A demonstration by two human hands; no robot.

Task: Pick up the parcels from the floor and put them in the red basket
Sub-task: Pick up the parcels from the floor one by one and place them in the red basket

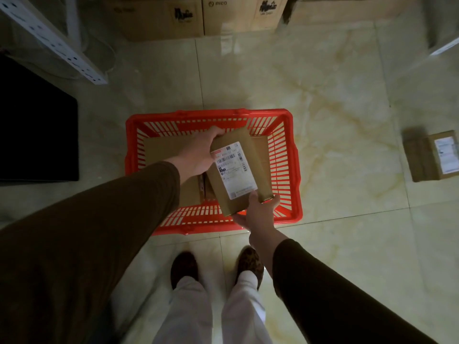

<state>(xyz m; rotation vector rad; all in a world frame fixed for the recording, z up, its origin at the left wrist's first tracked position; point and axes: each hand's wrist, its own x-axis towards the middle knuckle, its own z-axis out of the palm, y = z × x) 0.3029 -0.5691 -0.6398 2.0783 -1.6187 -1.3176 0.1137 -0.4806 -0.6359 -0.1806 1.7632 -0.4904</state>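
Observation:
A red basket (pixel 289 155) with slatted walls stands on the tiled floor in front of my feet. Over its middle I hold a brown cardboard parcel (pixel 255 155) with a white shipping label, tilted. My left hand (pixel 198 155) grips its far left corner and my right hand (pixel 260 212) holds its near edge from below. A flat cardboard parcel (pixel 164 151) lies on the basket's bottom, partly hidden by my hands. Another labelled parcel (pixel 432 156) rests on the floor at the right edge.
Large cardboard boxes (pixel 198 16) line the far wall. A white metal shelf upright (pixel 49 38) slants at the upper left, with a black object (pixel 37 125) on the floor beneath it. My feet (pixel 216 266) stand just behind the basket.

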